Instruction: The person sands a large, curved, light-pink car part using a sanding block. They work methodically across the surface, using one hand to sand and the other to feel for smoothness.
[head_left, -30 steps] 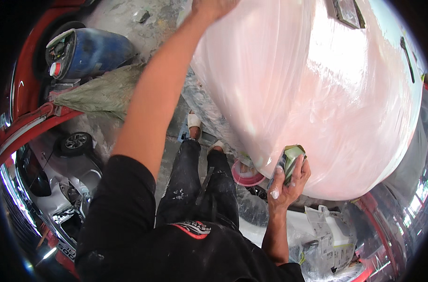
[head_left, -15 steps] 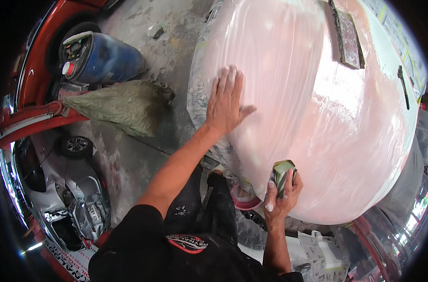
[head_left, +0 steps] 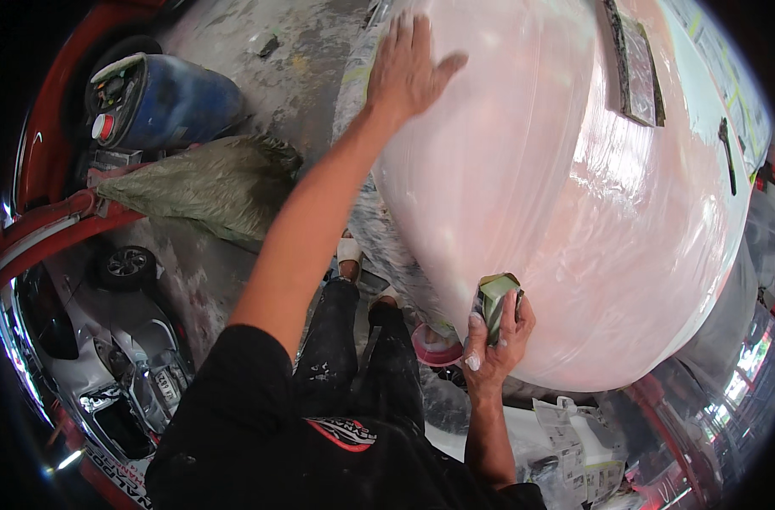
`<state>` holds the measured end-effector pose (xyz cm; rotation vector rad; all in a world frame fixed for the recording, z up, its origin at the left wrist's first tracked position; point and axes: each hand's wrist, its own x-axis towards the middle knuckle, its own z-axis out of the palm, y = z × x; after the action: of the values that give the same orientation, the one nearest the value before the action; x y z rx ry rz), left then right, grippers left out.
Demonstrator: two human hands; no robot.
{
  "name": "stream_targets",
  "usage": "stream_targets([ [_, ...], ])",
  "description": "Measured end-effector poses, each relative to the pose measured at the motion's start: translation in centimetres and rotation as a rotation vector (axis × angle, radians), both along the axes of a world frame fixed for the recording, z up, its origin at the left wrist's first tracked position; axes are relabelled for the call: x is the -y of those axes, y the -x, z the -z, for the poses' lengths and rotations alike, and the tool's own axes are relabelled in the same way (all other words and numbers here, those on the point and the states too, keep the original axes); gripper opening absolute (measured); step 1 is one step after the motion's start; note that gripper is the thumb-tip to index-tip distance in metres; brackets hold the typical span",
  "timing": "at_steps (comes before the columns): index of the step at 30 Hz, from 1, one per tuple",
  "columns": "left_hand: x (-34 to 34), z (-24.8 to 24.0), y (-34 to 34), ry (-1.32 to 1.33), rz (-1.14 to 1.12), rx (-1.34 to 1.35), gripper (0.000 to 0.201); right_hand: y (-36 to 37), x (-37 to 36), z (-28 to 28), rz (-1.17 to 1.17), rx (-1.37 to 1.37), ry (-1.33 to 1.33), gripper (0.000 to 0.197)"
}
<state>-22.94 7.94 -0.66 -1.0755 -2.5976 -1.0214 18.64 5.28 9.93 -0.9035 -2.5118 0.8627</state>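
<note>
A large, rounded, pinkish-white car panel (head_left: 498,178), wet and shiny on its right part, stretches out in front of me. My left hand (head_left: 411,72) lies flat near its far left edge, fingers stretched out and thumb apart. Lower down, by the near edge, my right hand (head_left: 502,344) grips a sanding block (head_left: 494,297) that looks wrapped in greenish paper. The block's underside is hidden. Farther up the panel rest a long, flat, dark-edged board (head_left: 638,72) and a thin black strip-like tool (head_left: 727,157).
Below the panel's near left edge stands a pink basin (head_left: 434,344). To the left are a blue drum (head_left: 187,102), a drab green sheet (head_left: 209,183) over a red lift arm (head_left: 51,221), and a grey car (head_left: 136,357) with its front opened up. Masking paper (head_left: 566,442) covers a white surface below.
My left hand has slid farther away along the panel's left edge. My right hand and the sanding block have shifted slightly left and away from me.
</note>
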Motion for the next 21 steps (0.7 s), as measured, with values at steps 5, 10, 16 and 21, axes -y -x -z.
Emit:
stream_targets([
  [5,7.3,0.8,-9.4,-0.021,0.006,0.016,0.103,2.7,-0.4,-0.8,-0.105,-0.001,-0.047,0.066],
  [10,9.9,1.4,-15.2,-0.002,-0.027,0.082,0.106,5.0,-0.6,-0.8,-0.173,-0.018,-0.030,0.072],
  [16,9.2,1.3,-14.1,0.068,0.019,0.037,0.109,4.8,-0.6,0.0,-0.133,-0.033,0.021,0.068],
  [21,2.3,-0.8,-2.8,-0.064,0.029,-0.037,0.108,4.7,-0.4,0.5,-0.109,-0.004,0.017,0.068],
])
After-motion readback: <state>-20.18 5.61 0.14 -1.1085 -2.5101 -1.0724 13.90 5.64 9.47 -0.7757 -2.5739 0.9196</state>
